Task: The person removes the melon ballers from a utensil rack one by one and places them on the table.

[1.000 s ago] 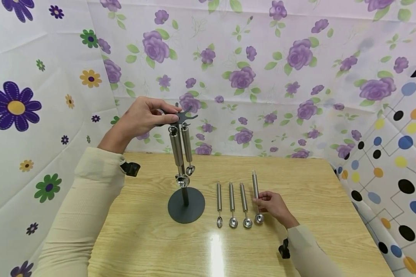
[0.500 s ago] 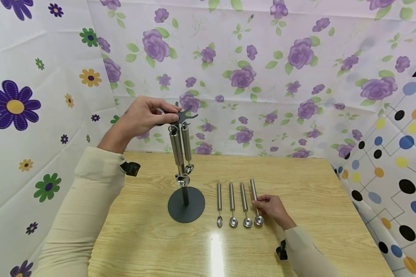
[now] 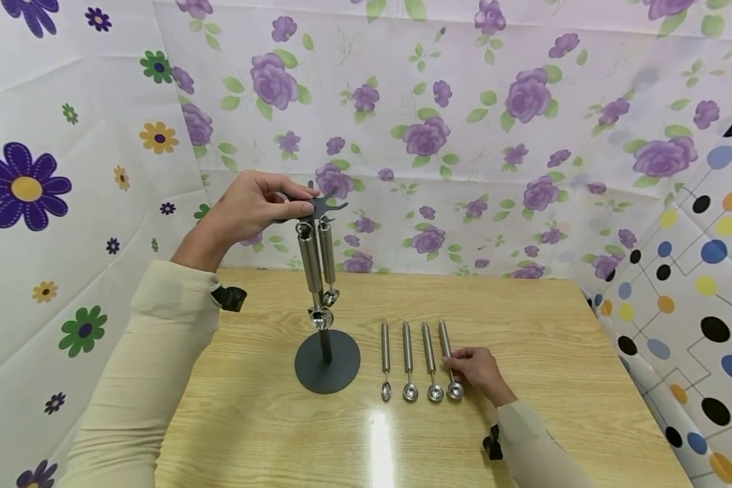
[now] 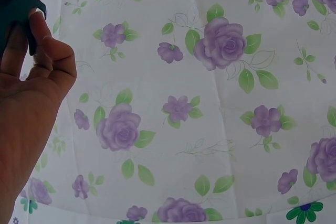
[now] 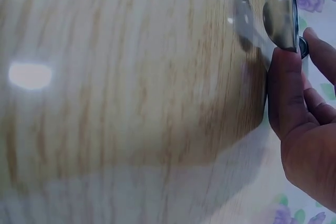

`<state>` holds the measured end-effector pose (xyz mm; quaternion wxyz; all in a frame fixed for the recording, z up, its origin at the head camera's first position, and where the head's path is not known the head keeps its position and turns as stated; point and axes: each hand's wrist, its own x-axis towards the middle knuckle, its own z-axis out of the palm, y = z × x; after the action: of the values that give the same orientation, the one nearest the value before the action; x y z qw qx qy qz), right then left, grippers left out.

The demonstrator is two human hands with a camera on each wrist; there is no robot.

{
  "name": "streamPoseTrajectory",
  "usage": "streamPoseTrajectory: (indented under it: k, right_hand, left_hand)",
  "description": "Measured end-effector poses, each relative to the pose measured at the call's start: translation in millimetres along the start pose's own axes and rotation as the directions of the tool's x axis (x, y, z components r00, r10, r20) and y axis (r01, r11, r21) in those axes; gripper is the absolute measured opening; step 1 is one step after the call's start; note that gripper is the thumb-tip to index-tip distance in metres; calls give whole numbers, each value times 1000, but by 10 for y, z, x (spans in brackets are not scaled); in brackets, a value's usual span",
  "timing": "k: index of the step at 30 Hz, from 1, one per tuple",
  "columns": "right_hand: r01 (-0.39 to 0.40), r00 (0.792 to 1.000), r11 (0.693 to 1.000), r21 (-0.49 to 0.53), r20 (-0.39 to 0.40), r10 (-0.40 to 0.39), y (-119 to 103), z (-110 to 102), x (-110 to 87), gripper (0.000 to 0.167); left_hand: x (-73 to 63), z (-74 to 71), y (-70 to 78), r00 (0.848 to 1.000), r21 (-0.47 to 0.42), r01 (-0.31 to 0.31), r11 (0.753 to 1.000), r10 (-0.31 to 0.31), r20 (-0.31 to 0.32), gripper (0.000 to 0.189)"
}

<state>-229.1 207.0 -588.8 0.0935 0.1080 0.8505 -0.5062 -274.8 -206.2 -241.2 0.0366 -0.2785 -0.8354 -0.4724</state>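
Note:
In the head view my left hand (image 3: pixel 257 203) grips an arm of the dark utensil stand (image 3: pixel 328 381) at its top. From the stand's hooks hang steel melon ballers (image 3: pixel 311 266), with handles up and bowls down. My right hand (image 3: pixel 480 371) pinches the rightmost melon baller (image 3: pixel 444 339) of a row on the table, low on its handle. The right wrist view shows its round bowl (image 5: pixel 280 20) beside my thumb. To its left lie two similar melon ballers (image 3: pixel 430 352) and one (image 3: pixel 385 391) with a narrow oval bowl.
The wooden table (image 3: pixel 524 318) meets a floral cloth backdrop (image 3: pixel 390 102) behind the stand. A dotted cloth (image 3: pixel 714 285) hangs on the right and a flowered one (image 3: pixel 91 203) on the left. Black wrist cameras (image 3: pixel 229 297) sit on both sleeves.
My right hand has lowered the rightmost melon baller and drawn it slightly left and toward me, nearer the row. My left hand has stayed on the stand.

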Motion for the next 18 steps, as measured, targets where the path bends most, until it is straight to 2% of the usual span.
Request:
streamPoseTrajectory:
  k: [6,9,18]
  right_hand:
    - [20,999,998,-56,-38,-22,5,25,1,22]
    - [17,999,999,-51,-49,-20,1,36,1,22]
    - [21,998,996,-92,-54,-26,-40,51,-2,22]
  left_hand:
    - [-12,-4,8,1000,-4,-8,1000,8,10,19]
    - [-9,-2,-4,1000,-6,-15,1000,15,7,19]
    - [-7,2,-27,1000,-5,-20,1000,19,-5,16]
